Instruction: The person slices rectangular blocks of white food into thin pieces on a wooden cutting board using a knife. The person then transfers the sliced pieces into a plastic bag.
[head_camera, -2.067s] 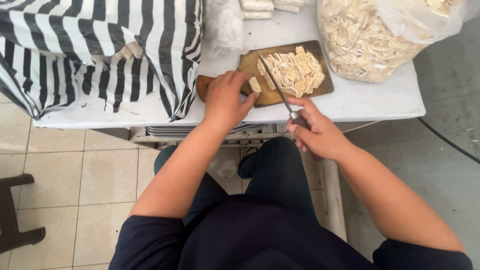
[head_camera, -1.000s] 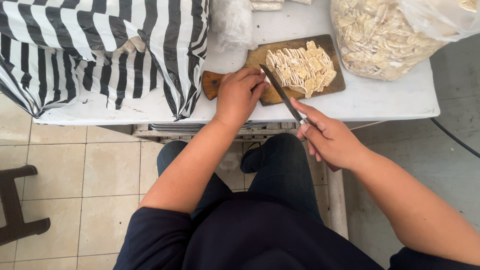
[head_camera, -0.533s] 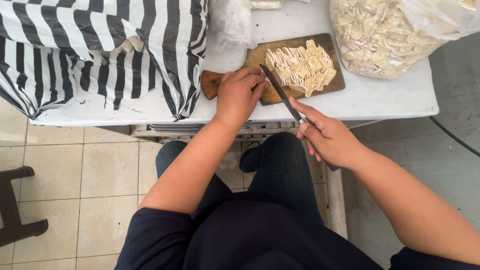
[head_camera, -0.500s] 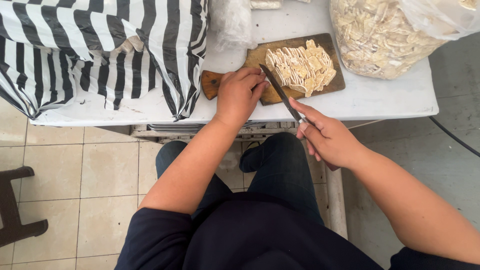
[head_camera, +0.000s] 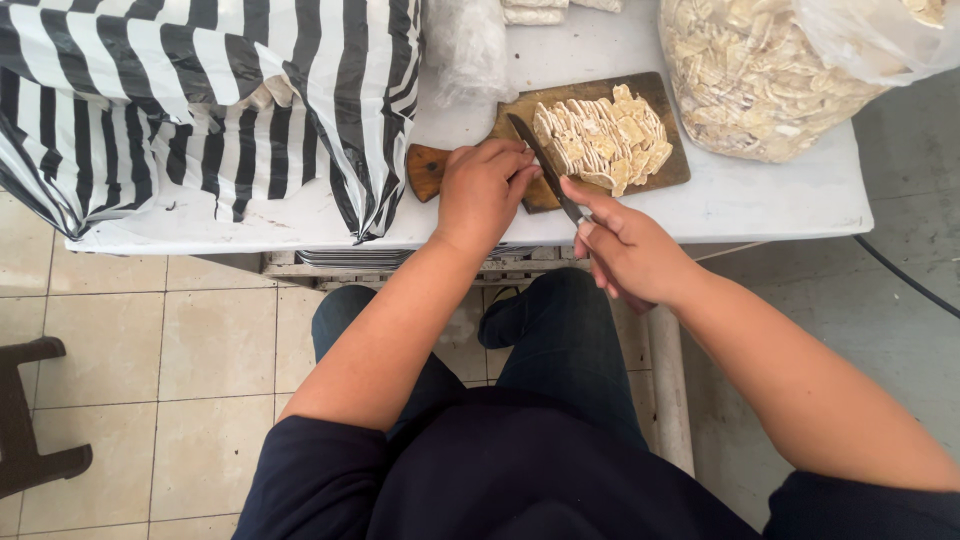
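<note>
Cutting board (head_camera: 520, 108) of brown wood lies on our white table (head_camera: 760, 195) at upper centre of the frame, carrying a heap of pale cut strips (head_camera: 603, 140). Our left hand (head_camera: 482, 190) presses down on the board's near end, fingers curled. Our right hand (head_camera: 628, 250) is clenched around the knife (head_camera: 545, 168), blade slanting across the board beside the strips.
</note>
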